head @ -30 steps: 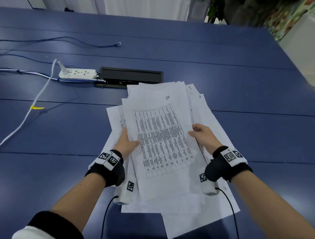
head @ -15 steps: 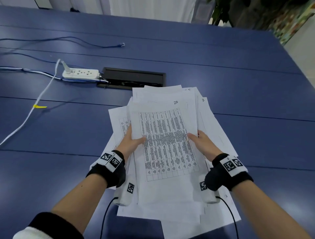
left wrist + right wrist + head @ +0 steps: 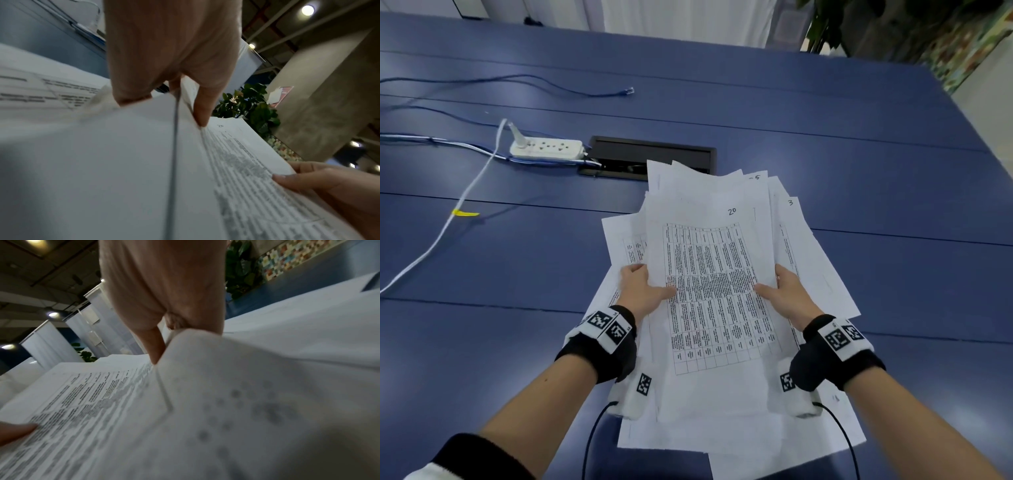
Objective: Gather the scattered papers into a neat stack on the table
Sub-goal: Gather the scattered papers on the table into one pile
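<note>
Your left hand (image 3: pixel 642 289) and right hand (image 3: pixel 784 294) grip the bundle of papers (image 3: pixel 717 298) between them, one on each long edge, thumbs lying on the top sheet and the other fingers tucked underneath. The bundle is still loose: sheets fan out past your left hand and past your right, corners poke out beyond your fingertips at uneven angles, and more sheets spread toward your wrists. The top sheet carries a printed table of dense text with a handwritten "20" near its far corner; a sheet sticking out beyond your right hand is marked "3". From the left wrist view, the left thumb (image 3: pixel 202 105) presses the sheet edges and the paper bows upward. The blue desk (image 3: pixel 859 171) lies under the bundle. Beyond your left hand sits a black recessed cable box (image 3: pixel 650 159), its contents too dark to make out, with a white power strip (image 3: pixel 546 149) just beside it.
</note>
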The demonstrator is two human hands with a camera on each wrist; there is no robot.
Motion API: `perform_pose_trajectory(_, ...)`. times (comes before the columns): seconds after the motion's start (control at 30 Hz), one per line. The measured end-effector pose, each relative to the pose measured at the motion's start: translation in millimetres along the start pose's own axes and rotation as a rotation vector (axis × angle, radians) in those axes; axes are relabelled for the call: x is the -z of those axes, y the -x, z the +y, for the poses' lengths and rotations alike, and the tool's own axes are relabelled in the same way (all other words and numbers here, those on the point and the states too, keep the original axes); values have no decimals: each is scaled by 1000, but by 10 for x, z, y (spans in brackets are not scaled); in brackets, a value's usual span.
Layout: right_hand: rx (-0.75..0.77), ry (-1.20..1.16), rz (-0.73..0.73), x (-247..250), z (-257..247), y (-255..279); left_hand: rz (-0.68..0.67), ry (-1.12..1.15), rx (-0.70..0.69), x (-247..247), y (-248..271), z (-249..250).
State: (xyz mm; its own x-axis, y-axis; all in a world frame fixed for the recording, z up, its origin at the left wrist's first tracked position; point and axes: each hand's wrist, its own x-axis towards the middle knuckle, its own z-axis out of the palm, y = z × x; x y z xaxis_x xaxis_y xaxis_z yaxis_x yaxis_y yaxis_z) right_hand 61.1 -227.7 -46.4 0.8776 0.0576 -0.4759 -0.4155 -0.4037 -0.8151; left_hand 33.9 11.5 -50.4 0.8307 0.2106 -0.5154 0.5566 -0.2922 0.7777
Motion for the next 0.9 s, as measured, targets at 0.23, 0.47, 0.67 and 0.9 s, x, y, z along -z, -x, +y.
perform_pose_trajectory(0.23,119,53,-62,-120,-141,13,54,182,-30,123,-8,-59)
perform_pose_trajectory(0.47,8,504,101,-19,-118,-105,65,223,-61,120,-12,-94)
perform_pose_trajectory(0.67,-56,336,-12,148,-118,-161,-57,322,8,89,-98,-2)
perform_pose_trajectory(0.9,-75,407,-83,144,-34,-188,-39,409,54,-14,-95,46)
